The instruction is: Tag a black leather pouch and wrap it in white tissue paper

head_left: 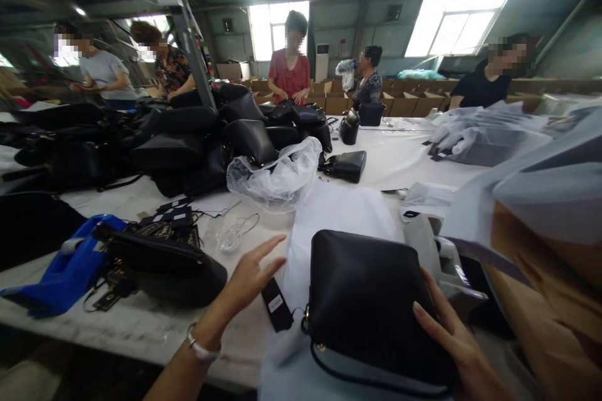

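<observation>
A black handbag (367, 301) lies tilted on a white plastic bag (345, 210) at the table's front. Its right side is gripped by my right hand (446, 329), with the thumb on the front face and the fingers behind the edge. My left hand (254, 272) is in the air left of the handbag, empty, thumb and fingers apart. Below that hand a black hang tag (276, 306) with a white label hangs by a cord at the bag's left side. A thin black strap (362, 379) runs along its lower edge. Another black handbag (164, 263) lies to the left of my left hand.
A blue tape dispenser (70, 269) and several tags (176, 216) lie at left. Black bags (183, 138) are piled behind, beside a crumpled clear bag (277, 175). Plastic sleeves (489, 131) and brown cardboard (531, 319) are at right. Several co-workers stand or sit across the table.
</observation>
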A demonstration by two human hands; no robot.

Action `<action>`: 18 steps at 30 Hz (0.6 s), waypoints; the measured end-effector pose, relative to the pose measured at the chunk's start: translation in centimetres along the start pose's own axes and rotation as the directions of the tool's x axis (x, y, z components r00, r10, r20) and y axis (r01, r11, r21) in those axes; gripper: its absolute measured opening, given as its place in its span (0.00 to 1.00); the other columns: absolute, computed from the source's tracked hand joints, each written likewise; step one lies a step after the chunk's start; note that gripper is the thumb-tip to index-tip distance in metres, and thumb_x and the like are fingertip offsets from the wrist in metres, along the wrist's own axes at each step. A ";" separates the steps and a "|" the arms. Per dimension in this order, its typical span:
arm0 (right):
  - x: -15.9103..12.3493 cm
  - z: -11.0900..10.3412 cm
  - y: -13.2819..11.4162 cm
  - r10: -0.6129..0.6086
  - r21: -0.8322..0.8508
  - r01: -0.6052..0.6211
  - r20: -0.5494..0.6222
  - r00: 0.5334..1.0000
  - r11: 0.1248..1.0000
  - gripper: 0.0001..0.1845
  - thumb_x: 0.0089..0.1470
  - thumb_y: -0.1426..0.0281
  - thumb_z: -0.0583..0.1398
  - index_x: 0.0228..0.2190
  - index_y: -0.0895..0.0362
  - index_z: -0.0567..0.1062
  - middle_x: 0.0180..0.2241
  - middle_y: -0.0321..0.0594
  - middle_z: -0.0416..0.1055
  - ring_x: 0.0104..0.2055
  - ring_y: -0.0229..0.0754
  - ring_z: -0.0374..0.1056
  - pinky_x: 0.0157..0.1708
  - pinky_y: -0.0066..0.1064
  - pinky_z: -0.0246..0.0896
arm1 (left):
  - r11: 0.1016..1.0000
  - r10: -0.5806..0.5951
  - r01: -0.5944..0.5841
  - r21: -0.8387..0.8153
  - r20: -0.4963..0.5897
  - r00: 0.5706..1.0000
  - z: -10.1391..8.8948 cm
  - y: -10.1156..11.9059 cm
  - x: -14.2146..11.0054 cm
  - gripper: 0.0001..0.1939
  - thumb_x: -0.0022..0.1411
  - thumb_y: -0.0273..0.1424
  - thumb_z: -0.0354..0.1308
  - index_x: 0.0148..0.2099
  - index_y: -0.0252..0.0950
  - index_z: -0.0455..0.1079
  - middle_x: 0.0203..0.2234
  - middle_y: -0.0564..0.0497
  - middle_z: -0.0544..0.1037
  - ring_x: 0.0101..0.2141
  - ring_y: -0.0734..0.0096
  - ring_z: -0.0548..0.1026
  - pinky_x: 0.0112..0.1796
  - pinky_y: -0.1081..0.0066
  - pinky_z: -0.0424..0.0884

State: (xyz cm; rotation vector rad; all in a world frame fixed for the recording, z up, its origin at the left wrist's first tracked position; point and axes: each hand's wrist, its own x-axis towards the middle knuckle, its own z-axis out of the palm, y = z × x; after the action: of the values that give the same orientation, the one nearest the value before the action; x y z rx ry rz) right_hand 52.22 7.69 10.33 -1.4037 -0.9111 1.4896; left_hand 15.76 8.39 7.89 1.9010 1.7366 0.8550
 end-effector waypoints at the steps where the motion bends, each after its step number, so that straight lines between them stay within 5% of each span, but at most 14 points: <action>1: 0.4 0.7 -0.5 0.002 0.036 -0.002 0.010 1.000 0.999 0.51 0.45 0.51 0.68 0.66 0.38 0.52 0.65 0.36 0.58 0.62 0.56 0.62 0.55 0.47 0.67 | 0.959 0.052 -0.020 -0.282 0.108 0.993 0.5 0.9 -1.1 0.38 0.66 0.53 0.49 0.72 0.45 0.47 0.67 0.41 0.59 0.64 0.54 0.62 0.61 0.50 0.60; 4: 1.5 2.0 -1.3 -0.011 0.100 0.008 0.033 0.999 0.995 0.48 0.46 0.54 0.69 0.65 0.37 0.55 0.66 0.34 0.58 0.61 0.54 0.63 0.56 0.45 0.65 | 0.721 0.155 0.103 -0.685 0.304 0.940 2.4 3.2 -4.0 0.63 0.48 0.63 0.60 0.73 0.48 0.26 0.71 0.39 0.45 0.66 0.48 0.55 0.63 0.50 0.55; 7: 1.8 2.7 -1.5 -0.010 0.160 0.001 0.056 0.998 0.987 0.46 0.48 0.55 0.68 0.64 0.37 0.56 0.65 0.34 0.60 0.60 0.53 0.65 0.56 0.43 0.67 | 0.772 0.073 0.139 -0.621 0.302 0.950 4.3 4.3 -5.4 0.72 0.42 0.52 0.73 0.72 0.47 0.24 0.70 0.41 0.49 0.68 0.48 0.50 0.65 0.50 0.49; 12: 1.9 3.0 -1.2 -0.032 0.229 -0.006 0.160 0.987 0.973 0.45 0.52 0.58 0.67 0.66 0.40 0.53 0.61 0.39 0.66 0.58 0.52 0.68 0.54 0.44 0.69 | 0.961 -0.022 0.067 -0.268 0.167 0.986 4.6 3.7 -5.5 0.45 0.59 0.33 0.63 0.72 0.53 0.44 0.59 0.49 0.72 0.57 0.54 0.71 0.55 0.61 0.70; 16: 3.4 2.8 0.0 -0.123 0.099 0.110 0.133 0.984 0.989 0.44 0.55 0.56 0.65 0.66 0.45 0.53 0.63 0.42 0.62 0.64 0.52 0.59 0.60 0.47 0.62 | 0.986 -0.028 0.018 0.167 0.059 0.998 2.1 0.9 -5.2 0.32 0.58 0.35 0.61 0.65 0.57 0.62 0.49 0.51 0.80 0.46 0.54 0.79 0.47 0.61 0.76; 18: 4.5 2.3 1.2 -0.198 -0.073 0.207 0.109 0.974 0.976 0.43 0.53 0.54 0.65 0.65 0.49 0.57 0.65 0.43 0.59 0.67 0.52 0.53 0.64 0.49 0.54 | 0.974 0.018 -0.022 0.227 0.017 1.000 0.9 -0.1 -4.7 0.30 0.55 0.42 0.64 0.61 0.55 0.68 0.49 0.51 0.80 0.48 0.50 0.78 0.50 0.57 0.76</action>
State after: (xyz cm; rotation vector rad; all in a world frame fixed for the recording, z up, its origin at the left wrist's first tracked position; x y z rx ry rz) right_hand 49.92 11.65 7.86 -1.2610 -1.1568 1.3913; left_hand 16.16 3.87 6.45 2.0664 1.8781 0.6705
